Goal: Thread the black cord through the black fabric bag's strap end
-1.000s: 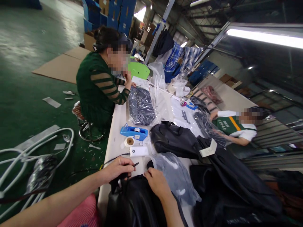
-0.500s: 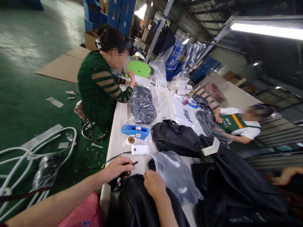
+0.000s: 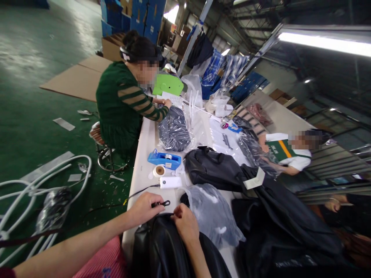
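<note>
A small black clip [image 3: 165, 203] pokes out from the pinched fingers of my left hand [image 3: 146, 208], above the near edge of the table. My right hand [image 3: 185, 224] rests at the top of a black leather-like bag [image 3: 166, 243], its fingers curled together; what they grip, if anything, is too small to tell. Right beside that hand lies a grey translucent plastic bag [image 3: 213, 212]. Beyond the hands are a white device [image 3: 171, 182], a tape roll [image 3: 159, 171] and a blue tape dispenser [image 3: 164, 159].
Black bags [image 3: 214, 168] cover the table's right side. A person in green [image 3: 118, 100] sits at the left edge beside a plastic-wrapped bag [image 3: 174, 129]. Another person [image 3: 286, 150] works at the right. White tubing [image 3: 31, 189] lies on the floor.
The clip in my left hand now points right and shows more clearly. My right hand has shifted slightly up and left. The seated person's hands have come down to the wrapped bag.
</note>
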Motion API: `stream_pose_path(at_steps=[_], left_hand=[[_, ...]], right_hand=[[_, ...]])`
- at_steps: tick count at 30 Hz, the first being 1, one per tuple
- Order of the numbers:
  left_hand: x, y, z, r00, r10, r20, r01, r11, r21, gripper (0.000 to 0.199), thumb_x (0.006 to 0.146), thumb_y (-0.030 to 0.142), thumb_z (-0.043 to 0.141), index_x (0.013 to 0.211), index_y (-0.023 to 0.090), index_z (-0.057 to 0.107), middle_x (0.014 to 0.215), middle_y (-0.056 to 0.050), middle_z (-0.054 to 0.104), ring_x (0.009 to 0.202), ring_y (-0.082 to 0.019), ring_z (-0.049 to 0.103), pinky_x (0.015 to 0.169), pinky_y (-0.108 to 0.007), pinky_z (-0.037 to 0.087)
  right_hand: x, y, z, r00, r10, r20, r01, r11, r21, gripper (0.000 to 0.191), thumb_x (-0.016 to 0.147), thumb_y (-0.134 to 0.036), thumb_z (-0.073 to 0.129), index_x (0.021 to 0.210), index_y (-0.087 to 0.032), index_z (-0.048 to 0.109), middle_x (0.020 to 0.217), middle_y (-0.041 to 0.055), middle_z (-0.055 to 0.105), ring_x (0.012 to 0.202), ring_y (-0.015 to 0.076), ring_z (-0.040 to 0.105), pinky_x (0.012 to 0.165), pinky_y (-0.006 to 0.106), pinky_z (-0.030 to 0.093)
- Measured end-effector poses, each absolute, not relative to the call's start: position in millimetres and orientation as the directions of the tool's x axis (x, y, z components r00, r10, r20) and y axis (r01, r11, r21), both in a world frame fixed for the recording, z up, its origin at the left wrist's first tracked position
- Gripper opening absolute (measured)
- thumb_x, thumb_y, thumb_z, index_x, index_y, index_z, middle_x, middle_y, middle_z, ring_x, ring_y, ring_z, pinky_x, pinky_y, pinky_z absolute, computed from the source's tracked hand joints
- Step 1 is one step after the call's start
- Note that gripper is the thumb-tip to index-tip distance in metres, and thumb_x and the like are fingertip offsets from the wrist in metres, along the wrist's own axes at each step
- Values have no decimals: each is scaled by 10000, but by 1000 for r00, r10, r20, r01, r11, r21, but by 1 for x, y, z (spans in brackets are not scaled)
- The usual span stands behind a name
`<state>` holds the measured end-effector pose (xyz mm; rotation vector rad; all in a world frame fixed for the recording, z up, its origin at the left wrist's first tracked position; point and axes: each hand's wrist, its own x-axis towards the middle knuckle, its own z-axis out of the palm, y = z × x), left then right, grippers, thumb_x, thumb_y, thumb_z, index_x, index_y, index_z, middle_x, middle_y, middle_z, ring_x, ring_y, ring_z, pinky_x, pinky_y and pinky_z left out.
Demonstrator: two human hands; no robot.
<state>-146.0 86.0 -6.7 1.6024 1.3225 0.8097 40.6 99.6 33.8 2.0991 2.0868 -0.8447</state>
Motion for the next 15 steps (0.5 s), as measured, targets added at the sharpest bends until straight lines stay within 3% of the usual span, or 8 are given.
stream_pose_path(at_steps=[4,9,15], left_hand=[[-140,86,-15,234,971,39,565,-169,808,174,852,261,586,725,178,672,663,-21,643,650,-169,578,623,-262,344],[-130,91,-22,308,948,77,724,-286,628,176,896,249,561,772,175,662,736,-47,692,709,-196,634,624,-274,368],[-121,96,-18,419,907,36,745,-366,558,162,874,218,579,733,169,643,739,-64,699,712,-228,655,604,-283,401]], right_hand=[[39,93,40,-141,916,-375,926,-12,-378,186,831,-58,520,862,-220,605,923,31,755,944,235,690,781,309,418],[42,87,37,-161,943,-291,906,25,-422,202,819,-44,486,870,-226,558,853,23,738,878,243,691,710,308,384],[46,78,27,-127,965,-228,889,9,-458,196,857,-50,453,849,-243,486,776,1,708,812,225,702,636,294,358]])
